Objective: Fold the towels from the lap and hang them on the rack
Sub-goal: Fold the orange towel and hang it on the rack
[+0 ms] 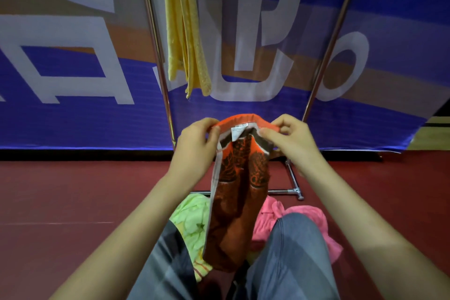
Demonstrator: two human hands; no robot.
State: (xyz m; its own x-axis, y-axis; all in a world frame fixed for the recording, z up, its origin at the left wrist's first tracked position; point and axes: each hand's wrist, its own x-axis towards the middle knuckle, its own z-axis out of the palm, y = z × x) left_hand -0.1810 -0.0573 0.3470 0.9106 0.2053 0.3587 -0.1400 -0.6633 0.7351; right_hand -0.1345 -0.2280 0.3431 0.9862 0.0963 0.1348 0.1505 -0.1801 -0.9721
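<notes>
An orange towel with a dark brown pattern [236, 192] hangs from both my hands above my lap, a white label showing at its top edge. My left hand [194, 143] pinches the top edge at the left. My right hand [289, 141] pinches the same edge at the right. The cloth droops down between my knees. A light green towel [192, 219] lies on my left thigh and a pink towel [299, 221] on my right. In front stands the metal rack [160, 61], with a folded yellow towel [185, 29] hanging from its top.
The rack's second upright [328, 51] slants at the right and its base bar [285, 191] lies on the dark red floor [73, 190]. A blue banner with white letters [73, 117] fills the wall behind the rack.
</notes>
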